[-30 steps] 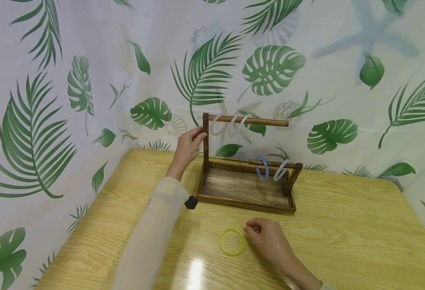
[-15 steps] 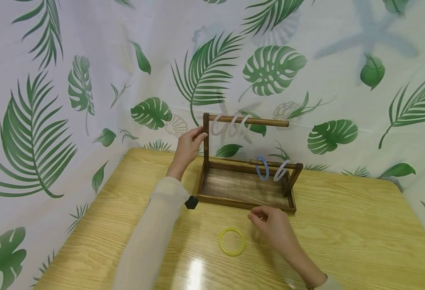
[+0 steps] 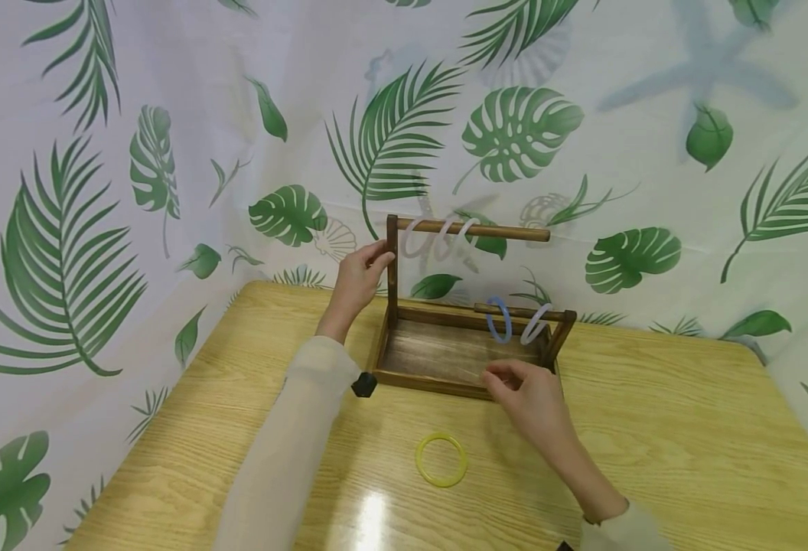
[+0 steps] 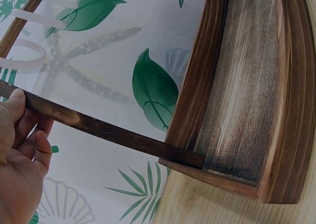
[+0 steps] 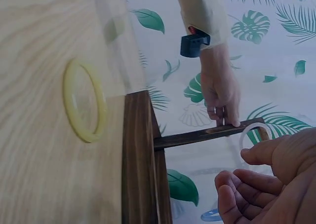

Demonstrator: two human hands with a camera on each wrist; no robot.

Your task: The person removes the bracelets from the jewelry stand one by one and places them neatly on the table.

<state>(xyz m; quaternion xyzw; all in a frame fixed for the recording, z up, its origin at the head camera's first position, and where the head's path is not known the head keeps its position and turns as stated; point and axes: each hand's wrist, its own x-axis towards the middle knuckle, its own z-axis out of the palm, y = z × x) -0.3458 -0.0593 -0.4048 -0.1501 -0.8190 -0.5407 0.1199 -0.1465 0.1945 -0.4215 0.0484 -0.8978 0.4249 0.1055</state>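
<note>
My left hand (image 3: 361, 283) pinches the tall left post (image 3: 392, 275) of a dark wooden rack, thumb on one side and fingers on the other, as the left wrist view shows. My right hand (image 3: 531, 394) is over the front right of the rack's tray (image 3: 438, 356), fingers loosely curled and apart from the thumb, nothing between them. Three pale rings (image 3: 414, 237) hang on the upper bar (image 3: 507, 230). On the lower bar (image 3: 552, 314) hang a blue ring (image 3: 505, 325) and a pale lavender ring (image 3: 529, 334). A yellow ring (image 3: 441, 484) lies flat on the table before the rack.
The light wooden table (image 3: 679, 428) stands against a white backdrop (image 3: 197, 153) printed with green leaves. A small black device (image 3: 364, 385) sits at my left wrist. The upper bar's right end and the lower bar's left end are free.
My right hand has moved up and away from beside the yellow ring to over the tray's front. The left hand stays on the post, and the rings have not moved.
</note>
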